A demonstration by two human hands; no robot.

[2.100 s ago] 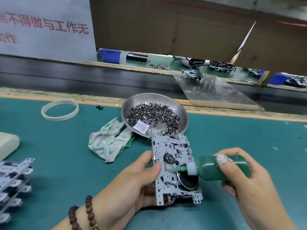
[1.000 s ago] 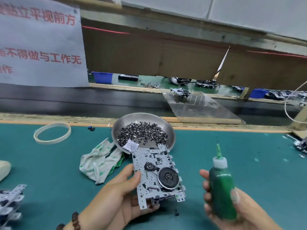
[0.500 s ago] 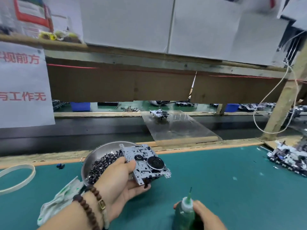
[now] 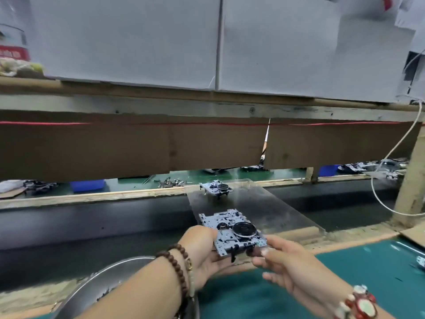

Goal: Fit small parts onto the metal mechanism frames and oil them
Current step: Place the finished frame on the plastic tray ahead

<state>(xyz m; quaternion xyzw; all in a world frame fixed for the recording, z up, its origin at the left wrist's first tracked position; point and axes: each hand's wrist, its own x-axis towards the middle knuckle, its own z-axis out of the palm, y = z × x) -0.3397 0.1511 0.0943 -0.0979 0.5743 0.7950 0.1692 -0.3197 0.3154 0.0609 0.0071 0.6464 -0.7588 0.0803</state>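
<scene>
Both hands hold one metal mechanism frame [image 4: 230, 231] with a black round flywheel, raised over the near end of a clear plastic ramp [image 4: 264, 203]. My left hand [image 4: 202, 252] grips its left edge from below. My right hand [image 4: 282, 259] pinches its right near corner. A second frame [image 4: 216, 187] rests at the ramp's far end. The green oil bottle is out of view.
A dark conveyor belt [image 4: 92, 222] runs across between my teal bench [image 4: 356, 268] and the far bench. The steel bowl's rim [image 4: 96, 282] shows at the bottom left. A white cable [image 4: 386, 155] hangs by a wooden post [image 4: 411, 180] at the right.
My right hand has let go of the green oil bottle and taken the frame's right corner. The frame has moved forward from over the bowl to above the clear ramp. My view has tilted up.
</scene>
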